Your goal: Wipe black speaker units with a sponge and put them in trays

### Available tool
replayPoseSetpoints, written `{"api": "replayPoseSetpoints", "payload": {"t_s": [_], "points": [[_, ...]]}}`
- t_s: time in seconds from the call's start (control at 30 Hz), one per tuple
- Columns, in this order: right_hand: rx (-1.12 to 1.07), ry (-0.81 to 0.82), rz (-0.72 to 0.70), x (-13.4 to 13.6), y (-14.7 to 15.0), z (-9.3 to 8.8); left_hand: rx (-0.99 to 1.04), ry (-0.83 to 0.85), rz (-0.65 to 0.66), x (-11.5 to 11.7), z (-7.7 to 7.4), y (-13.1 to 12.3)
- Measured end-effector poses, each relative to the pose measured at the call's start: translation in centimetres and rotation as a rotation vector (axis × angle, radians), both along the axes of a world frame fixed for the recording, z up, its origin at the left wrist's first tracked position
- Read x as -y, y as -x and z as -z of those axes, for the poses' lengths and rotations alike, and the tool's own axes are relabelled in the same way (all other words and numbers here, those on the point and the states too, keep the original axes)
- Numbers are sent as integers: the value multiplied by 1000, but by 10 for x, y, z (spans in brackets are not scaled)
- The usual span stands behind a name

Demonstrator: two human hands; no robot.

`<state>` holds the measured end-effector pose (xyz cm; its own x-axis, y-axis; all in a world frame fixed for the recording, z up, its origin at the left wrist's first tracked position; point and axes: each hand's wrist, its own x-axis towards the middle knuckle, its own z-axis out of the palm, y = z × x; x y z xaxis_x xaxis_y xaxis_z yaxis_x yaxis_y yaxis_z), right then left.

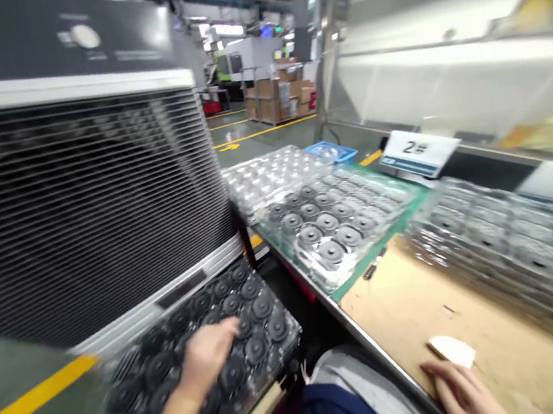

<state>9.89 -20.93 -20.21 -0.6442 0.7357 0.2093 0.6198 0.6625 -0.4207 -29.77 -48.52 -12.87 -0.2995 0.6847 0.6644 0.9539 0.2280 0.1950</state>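
Observation:
My left hand (207, 358) reaches down over a clear plastic tray (292, 331) filled with black round parts (256, 349). Its fingers are bent and drawn together at the parts. What they pinch, if anything, is hidden beneath the hand. On the brown board (400, 312) at the lower right rests my right hand (460, 391), fingers apart and loosely bent, nothing seen in them. Just beyond its fingertips lies a small white rounded piece (453, 350).
A clear tray of grey round parts (327, 222) lies on the green bench mat (414, 200). Behind it are another clear tray (277, 170) and a blue basket (333, 152). Stacked clear trays (506, 232) and a cutter knife (375, 264) lie rightward. A slatted machine (90, 210) stands left.

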Motion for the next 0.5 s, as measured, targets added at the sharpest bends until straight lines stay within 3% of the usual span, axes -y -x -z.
{"api": "replayPoseSetpoints", "payload": {"t_s": [0.07, 0.13, 0.2, 0.27, 0.4, 0.5], "points": [[40, 37, 17, 11, 11, -21, -75, 12, 410, -71, 11, -43], [111, 64, -68, 17, 18, -48, -110, -6, 735, -135, 10, -85], [166, 56, -116, 17, 14, -74, -80, -26, 922, -190, 0, -122], [183, -12, -45, 12, -4, -99, -21, -50, 1042, -239, -15, -152], [149, -376, 460, 13, -73, -152, 119, -105, 1215, -328, -46, -192], [85, -674, 882, 34, -122, -207, 240, -116, 1251, -385, -54, -212]]}}
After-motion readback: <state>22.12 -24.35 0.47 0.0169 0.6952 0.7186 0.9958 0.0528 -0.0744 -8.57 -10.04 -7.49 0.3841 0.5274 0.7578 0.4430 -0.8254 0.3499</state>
